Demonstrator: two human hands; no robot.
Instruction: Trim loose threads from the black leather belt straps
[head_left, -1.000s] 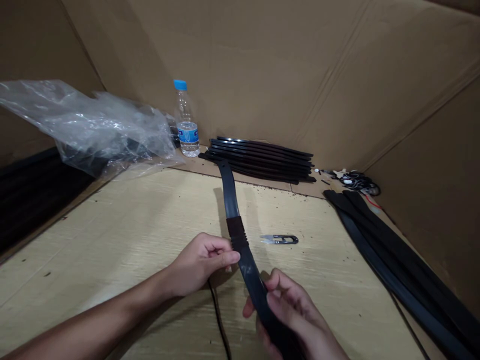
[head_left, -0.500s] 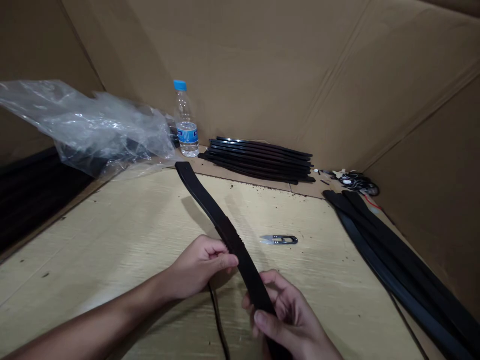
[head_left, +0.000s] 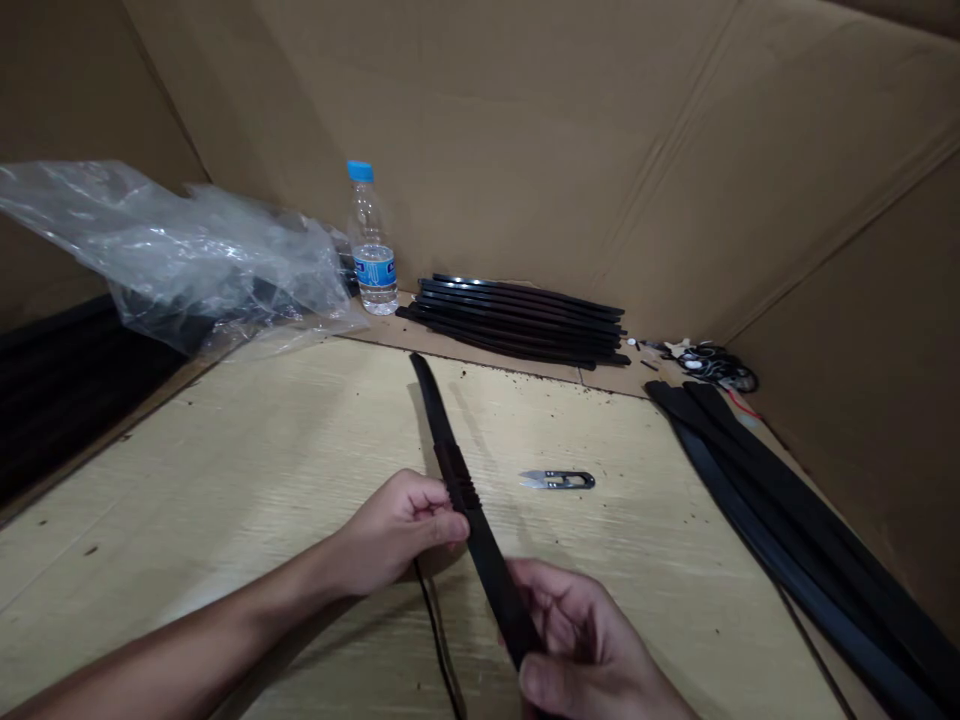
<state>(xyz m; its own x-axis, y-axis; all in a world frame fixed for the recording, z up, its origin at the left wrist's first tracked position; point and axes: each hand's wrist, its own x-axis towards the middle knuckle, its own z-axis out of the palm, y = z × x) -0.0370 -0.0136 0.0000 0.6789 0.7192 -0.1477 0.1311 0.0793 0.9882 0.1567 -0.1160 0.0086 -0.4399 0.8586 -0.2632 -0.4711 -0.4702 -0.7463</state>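
Note:
A long flat black strip [head_left: 490, 575] with a ribbed section runs up and away from me, tilted above the table. My left hand [head_left: 412, 520] pinches it just below the ribs, thumb on the near side. Lower down, my right hand [head_left: 581, 635] is closed around the same strip with its thumb on the edge. A thin black cord [head_left: 433, 630] hangs below my left hand. Right of the strip, a pair of thread snips [head_left: 559, 480] lies on the table. The strip's near end is hidden by my right hand.
A pile of black strips [head_left: 517, 320] lies at the back beside a water bottle [head_left: 373, 250]. Clear plastic bags [head_left: 225, 260] cover more black pieces at left. Longer black strips [head_left: 787, 520] lie along the right edge, near a tangle of cords [head_left: 712, 365]. Cardboard walls [head_left: 525, 130] enclose the table.
The strip has been turned about its length, so its narrow edge and ribs now show more, and its far end has swung right. My right hand has moved slightly down.

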